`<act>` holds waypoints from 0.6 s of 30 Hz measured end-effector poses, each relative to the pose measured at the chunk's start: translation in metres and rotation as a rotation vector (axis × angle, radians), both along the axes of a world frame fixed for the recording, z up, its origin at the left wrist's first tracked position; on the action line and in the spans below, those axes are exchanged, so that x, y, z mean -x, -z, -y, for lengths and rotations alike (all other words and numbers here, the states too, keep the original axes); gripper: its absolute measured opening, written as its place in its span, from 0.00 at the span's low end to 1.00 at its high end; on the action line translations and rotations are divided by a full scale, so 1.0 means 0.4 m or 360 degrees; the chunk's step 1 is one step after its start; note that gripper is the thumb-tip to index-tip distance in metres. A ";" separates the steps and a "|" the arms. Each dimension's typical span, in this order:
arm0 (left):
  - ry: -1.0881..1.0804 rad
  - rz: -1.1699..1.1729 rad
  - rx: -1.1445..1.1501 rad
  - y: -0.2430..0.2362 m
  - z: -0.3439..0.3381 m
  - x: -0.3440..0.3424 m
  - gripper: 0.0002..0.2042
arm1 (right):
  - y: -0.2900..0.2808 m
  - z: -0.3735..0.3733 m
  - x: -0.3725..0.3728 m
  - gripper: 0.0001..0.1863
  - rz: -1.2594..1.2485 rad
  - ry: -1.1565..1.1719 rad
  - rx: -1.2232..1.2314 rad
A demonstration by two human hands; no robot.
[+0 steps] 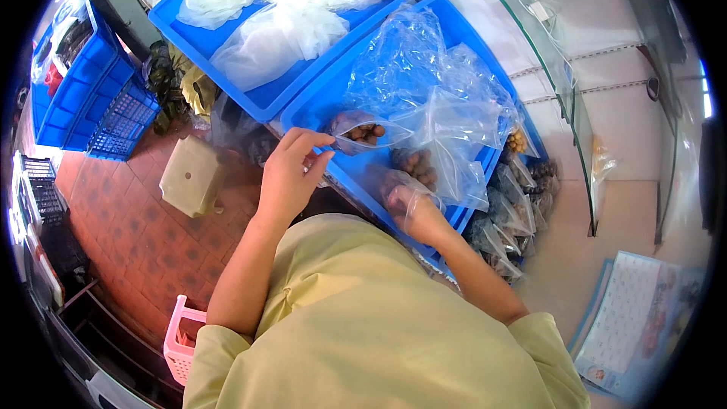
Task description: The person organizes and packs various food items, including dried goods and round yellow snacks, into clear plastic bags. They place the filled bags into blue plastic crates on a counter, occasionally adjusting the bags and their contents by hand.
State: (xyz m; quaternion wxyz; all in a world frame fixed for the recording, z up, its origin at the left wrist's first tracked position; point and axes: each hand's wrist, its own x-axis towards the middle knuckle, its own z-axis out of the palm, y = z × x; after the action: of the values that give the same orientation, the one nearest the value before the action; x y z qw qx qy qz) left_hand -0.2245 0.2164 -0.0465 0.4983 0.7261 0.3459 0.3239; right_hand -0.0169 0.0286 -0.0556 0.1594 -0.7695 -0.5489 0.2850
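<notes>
A clear plastic bag (371, 133) with small round brown pieces in it lies on its side in the near blue tray (485, 38). At its left edge my left hand (291, 167) has the bag between thumb and forefinger. To the right, my right hand (411, 206) is closed, with clear plastic around its fingers. Just beyond it sits a second bag of brown pieces (416, 167), its loose clear film (458, 129) spreading to the right. The plastic hides part of the right fingers, and whatever lies under them cannot be made out.
White plastic bags (284, 38) fill the far blue tray (254, 102). Small filled bags (507, 216) line the right side, before glass panels (556, 68). On the tiled floor stand a beige stool (191, 176), a pink basket (180, 341) and stacked blue crates (95, 106).
</notes>
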 end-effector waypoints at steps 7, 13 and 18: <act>0.0007 -0.0036 -0.0039 -0.026 0.004 -0.021 0.09 | -0.037 -0.020 0.029 0.06 0.0184 -0.0135 -0.0025; -0.0021 -0.0351 -0.0510 -0.046 -0.015 -0.064 0.09 | -0.059 -0.040 0.027 0.02 0.0224 -0.0271 -0.0173; 0.0169 -0.0552 -0.0174 -0.080 -0.025 -0.106 0.10 | -0.047 -0.023 -0.003 0.05 0.0207 -0.0346 -0.0053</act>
State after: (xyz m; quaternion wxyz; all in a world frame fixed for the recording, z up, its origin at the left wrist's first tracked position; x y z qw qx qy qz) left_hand -0.1821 0.2264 -0.0144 0.4075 0.8142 0.3697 0.1854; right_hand -0.0158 0.0376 -0.0370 0.1044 -0.7195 -0.6429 0.2408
